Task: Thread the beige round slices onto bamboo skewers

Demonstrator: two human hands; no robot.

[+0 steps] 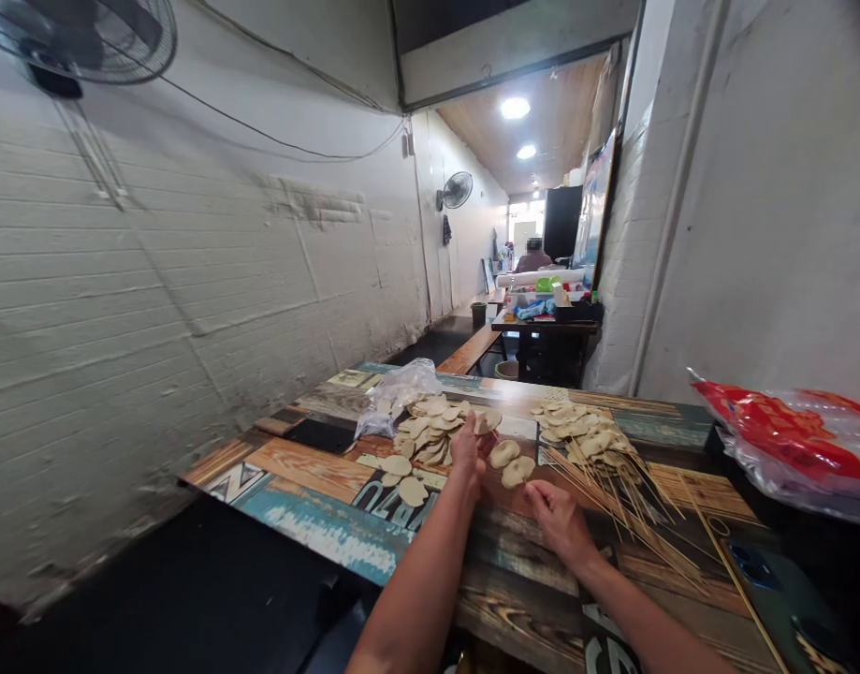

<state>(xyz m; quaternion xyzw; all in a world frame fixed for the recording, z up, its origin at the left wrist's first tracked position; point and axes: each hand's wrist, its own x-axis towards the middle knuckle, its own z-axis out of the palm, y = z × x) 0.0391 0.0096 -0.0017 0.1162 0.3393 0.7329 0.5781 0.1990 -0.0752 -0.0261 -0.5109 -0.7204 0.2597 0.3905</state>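
Note:
My left hand (470, 453) reaches over the patterned wooden table (310, 468), its fingers pinched on a pale flat round slice (483, 423) at the edge of a loose pile of such slices (433, 429). My right hand (557, 517) rests on the table with fingers curled; whether it holds a thin stick I cannot make out. Two slices (511, 462) lie just beyond its fingertips. A bundle of thin wooden skewers (616, 496) fans out to the right of it, with more slices (576, 429) threaded at their far ends.
A clear plastic bag (401, 388) lies behind the pile. A red-and-clear plastic package (787, 440) sits at the right edge, a dark phone (773, 580) nearer me. White brick wall on the left, a fan (456, 190) on it. A person sits far back by another table (542, 323).

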